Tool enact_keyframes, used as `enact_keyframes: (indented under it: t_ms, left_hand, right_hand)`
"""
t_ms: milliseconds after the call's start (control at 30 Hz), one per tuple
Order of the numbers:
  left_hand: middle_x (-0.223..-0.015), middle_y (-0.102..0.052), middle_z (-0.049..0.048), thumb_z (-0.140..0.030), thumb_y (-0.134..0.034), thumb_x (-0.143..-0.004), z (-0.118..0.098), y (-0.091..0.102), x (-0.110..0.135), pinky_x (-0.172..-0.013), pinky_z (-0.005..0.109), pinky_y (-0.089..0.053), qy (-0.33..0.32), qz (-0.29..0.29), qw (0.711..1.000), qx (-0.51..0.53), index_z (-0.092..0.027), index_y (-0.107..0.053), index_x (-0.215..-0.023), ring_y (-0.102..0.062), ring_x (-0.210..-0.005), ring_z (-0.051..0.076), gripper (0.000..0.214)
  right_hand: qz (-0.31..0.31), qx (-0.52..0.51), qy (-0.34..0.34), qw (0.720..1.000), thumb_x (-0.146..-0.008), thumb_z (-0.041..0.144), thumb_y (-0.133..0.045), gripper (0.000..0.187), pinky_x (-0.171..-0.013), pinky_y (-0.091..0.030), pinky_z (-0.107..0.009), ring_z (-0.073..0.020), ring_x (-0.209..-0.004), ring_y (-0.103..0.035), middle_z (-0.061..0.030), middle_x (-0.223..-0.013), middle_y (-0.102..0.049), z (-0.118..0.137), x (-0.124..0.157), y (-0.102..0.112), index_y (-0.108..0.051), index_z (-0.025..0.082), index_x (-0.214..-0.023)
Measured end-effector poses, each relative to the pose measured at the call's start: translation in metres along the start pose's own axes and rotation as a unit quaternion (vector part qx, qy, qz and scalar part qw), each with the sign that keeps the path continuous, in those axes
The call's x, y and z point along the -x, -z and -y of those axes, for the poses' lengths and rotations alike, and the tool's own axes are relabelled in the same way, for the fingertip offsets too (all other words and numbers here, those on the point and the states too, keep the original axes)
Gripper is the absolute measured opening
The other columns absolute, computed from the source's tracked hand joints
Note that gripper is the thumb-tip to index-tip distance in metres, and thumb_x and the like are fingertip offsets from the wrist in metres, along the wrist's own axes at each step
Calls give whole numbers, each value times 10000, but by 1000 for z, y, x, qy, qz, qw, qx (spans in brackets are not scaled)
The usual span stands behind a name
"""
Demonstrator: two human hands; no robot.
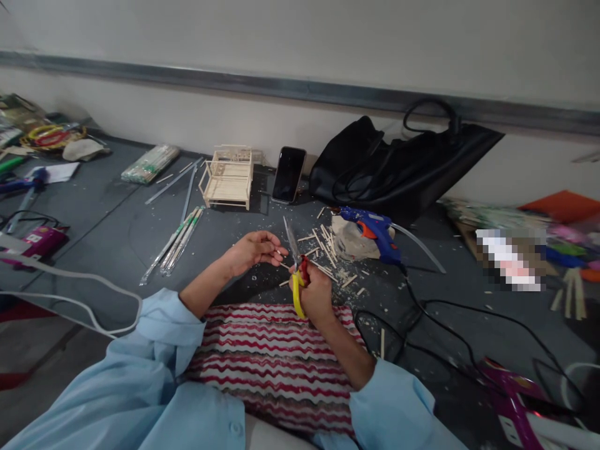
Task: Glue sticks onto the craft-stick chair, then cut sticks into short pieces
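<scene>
My right hand (317,295) is closed round the handles of a pair of scissors (291,240) with yellow and red grips; the blades point up and away from me. To its left, my left hand (255,251) pinches a thin wooden stick (284,266) close to the blades. Whether the blades touch the stick I cannot tell. Beyond my hands lie many cut wooden sticks (327,244) and pale chips on the dark table. A small chair-like model of wooden sticks (229,184) stands farther back.
A blue glue gun (375,228) rests right of the sticks, its black cable trailing rightward. Behind are a phone (289,175) propped upright and a black bag (375,169). Packed sticks (150,164) lie left, and a striped cloth (276,362) is nearest me. Purple devices (520,394) sit at both sides.
</scene>
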State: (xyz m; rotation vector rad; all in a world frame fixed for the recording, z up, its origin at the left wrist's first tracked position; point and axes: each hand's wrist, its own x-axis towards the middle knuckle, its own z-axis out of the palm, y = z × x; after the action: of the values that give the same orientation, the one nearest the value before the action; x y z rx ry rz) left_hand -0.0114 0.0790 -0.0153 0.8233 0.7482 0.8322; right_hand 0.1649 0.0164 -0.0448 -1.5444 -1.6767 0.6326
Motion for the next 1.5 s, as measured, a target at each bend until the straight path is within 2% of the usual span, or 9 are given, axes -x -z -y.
enact_keyframes:
  t_ms: [300, 467, 633, 733, 867, 1033, 1267, 1367, 1500]
  left_hand:
    - [-847, -717, 99, -96, -748, -652, 0, 4, 0, -650, 234, -552, -16, 7, 1000, 12, -100, -604, -864, -693, -726, 156, 257]
    - [-757, -705, 87, -170, -769, -653, 1, 2, -1, -541, 213, -531, 3, -34, 999, -7, -101, -606, -799, -669, -613, 135, 229]
    - [-599, -641, 25, -255, -791, -635, 1, -1, -2, -428, 163, -439, 0, -57, 998, -6, -104, -611, -724, -539, -428, 60, 251]
    - [-561, -601, -1, -303, -795, -631, 1, -2, -1, -370, 143, -345, -13, -55, 998, 15, -114, -601, -705, -474, -392, 36, 281]
    - [-619, -606, 2, -274, -796, -630, 0, -4, 0, -402, 132, -345, -26, -32, 997, 60, -112, -608, -721, -488, -447, 30, 264]
    - [-625, -592, -6, -198, -780, -631, 3, -6, 0, -455, 141, -391, -45, -34, 992, 109, -115, -610, -724, -518, -496, 43, 211]
    - [-632, -565, -55, -80, -697, -620, 9, -13, -4, -488, 145, -406, -101, -141, 968, 181, -164, -577, -729, -512, -513, 37, 183]
    - [-600, -541, -59, -76, -683, -620, 9, -19, -1, -444, 150, -367, -113, -141, 965, 190, -163, -570, -712, -477, -480, 37, 170]
    - [-603, -543, -54, -104, -698, -632, 8, -23, 2, -440, 157, -359, -123, -135, 964, 194, -155, -576, -727, -478, -479, 36, 162]
  right_hand:
    - [-1, 10, -5, 1000, -664, 196, -497, 153, -559, -370, -227, -112, -528, -460, 37, -587, -522, 1, 0, 1, -592, 177, -783]
    - [-4, -6, -8, 1000, -669, 209, -507, 129, -546, -369, -219, -108, -522, -454, 46, -578, -513, -1, 1, -1, -584, 188, -771]
    - [-10, 0, -4, 1000, -676, 214, -510, 136, -549, -372, -219, -107, -523, -446, 41, -589, -526, -3, 0, -1, -594, 191, -780]
    - [-14, 5, 0, 1000, -668, 208, -503, 163, -545, -372, -221, -110, -523, -444, 38, -592, -527, -5, 0, -1, -601, 189, -798]
    - [-21, 23, 2, 1000, -667, 205, -495, 157, -544, -370, -219, -112, -519, -453, 39, -586, -523, -8, -2, -2, -579, 195, -800]
    - [-12, 123, 7, 992, -694, 187, -474, 168, -555, -350, -225, -122, -550, -501, -5, -663, -606, -3, -3, 1, -575, 191, -828]
    - [-33, 293, 27, 955, -725, 331, -568, 209, -578, -323, -265, -184, -632, -561, -52, -672, -628, 6, -2, 3, -598, 185, -872]
    - [-58, 321, 52, 944, -741, 347, -566, 262, -620, -340, -275, -202, -700, -580, -74, -728, -647, 4, -2, 2, -598, 174, -935]
    - [-49, 341, 39, 938, -752, 353, -572, 300, -635, -346, -287, -219, -736, -591, -100, -771, -655, 2, -4, 3, -593, 147, -969]
